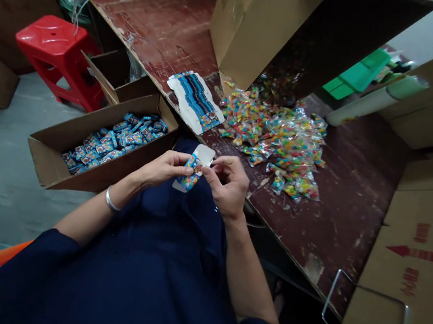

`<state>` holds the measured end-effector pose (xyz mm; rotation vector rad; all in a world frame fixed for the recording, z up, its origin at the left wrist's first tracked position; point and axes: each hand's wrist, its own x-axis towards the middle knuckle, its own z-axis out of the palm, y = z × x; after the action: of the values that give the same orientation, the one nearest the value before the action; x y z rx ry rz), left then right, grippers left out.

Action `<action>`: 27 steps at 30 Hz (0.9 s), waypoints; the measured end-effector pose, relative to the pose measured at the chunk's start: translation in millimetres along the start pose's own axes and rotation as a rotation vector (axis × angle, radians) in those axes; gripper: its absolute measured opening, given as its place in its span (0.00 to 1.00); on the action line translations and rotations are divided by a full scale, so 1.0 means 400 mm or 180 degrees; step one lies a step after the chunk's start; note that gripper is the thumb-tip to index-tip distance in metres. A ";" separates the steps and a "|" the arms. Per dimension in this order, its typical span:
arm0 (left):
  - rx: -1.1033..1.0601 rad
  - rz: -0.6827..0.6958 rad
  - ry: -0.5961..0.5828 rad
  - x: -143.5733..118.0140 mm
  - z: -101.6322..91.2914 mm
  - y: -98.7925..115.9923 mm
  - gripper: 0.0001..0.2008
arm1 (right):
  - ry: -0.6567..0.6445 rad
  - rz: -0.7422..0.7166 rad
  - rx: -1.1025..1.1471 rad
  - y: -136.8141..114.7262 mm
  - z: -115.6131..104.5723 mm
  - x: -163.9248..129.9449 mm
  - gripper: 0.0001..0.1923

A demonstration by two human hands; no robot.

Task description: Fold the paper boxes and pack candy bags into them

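A small blue printed carton (188, 180) with a white flap standing out at its top is held above my lap. My left hand (169, 167) pinches it from the left, thumb across its front. My right hand (230, 184) is closed at its upper right edge, fingers curled by the flap; whether anything else is in those fingers is hidden. Just beyond, a fanned stack of flat blue cartons (196, 101) lies at the table edge. To its right is a heap of clear bags of colourful candy (283, 140).
An open cardboard box (90, 140) of filled blue cartons stands at my left, near a red stool (58, 47). A large cardboard box (262, 19) lies tipped on the table (342, 206) behind the candy. At the right are a printed box (402, 317) and a metal wire frame (369, 292).
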<state>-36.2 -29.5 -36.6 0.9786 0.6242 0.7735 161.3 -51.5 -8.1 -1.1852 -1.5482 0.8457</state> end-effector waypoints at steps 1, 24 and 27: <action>-0.0040 0.0073 0.0162 0.002 0.004 -0.002 0.21 | 0.0214 0.0003 0.0104 0.005 0.007 -0.005 0.18; 0.0828 0.0864 0.0714 -0.005 0.042 -0.031 0.21 | 0.0830 -0.0630 -0.0502 0.073 0.056 -0.024 0.11; 0.0770 0.0932 0.0832 -0.003 0.050 -0.025 0.20 | 0.0717 -0.0528 -0.0109 0.062 0.060 -0.017 0.09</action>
<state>-18.8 -43.5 -37.0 1.2181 0.8250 1.1156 145.9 -50.2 -39.7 -1.1180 -1.4570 0.5589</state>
